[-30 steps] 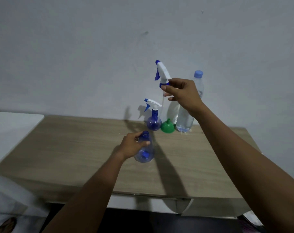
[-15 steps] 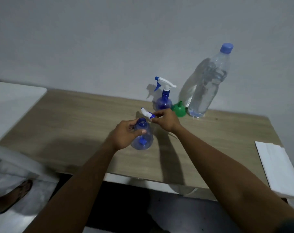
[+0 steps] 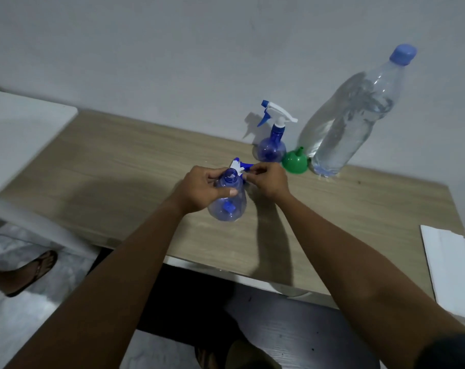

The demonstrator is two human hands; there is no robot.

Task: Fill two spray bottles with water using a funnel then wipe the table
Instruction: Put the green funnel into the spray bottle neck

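Note:
An open blue spray bottle (image 3: 230, 206) stands on the wooden table (image 3: 119, 169), and my left hand (image 3: 199, 191) grips its neck. My right hand (image 3: 268, 178) pinches the removed white and blue spray head (image 3: 240, 166), which lies low just behind the bottle's mouth. A second blue spray bottle (image 3: 272, 145) with its head on stands by the wall. A green funnel (image 3: 295, 161) sits upside down beside it. A large clear water bottle (image 3: 351, 121) with a blue cap stands to the right.
A folded white cloth (image 3: 452, 267) lies at the table's right end. A white surface (image 3: 18, 129) adjoins the table on the left. A foot in a sandal (image 3: 34, 270) is on the floor at lower left.
My right hand brought the spray head down from high in the air to table level beside the open bottle. The view tilted downward. My left hand kept its grip.

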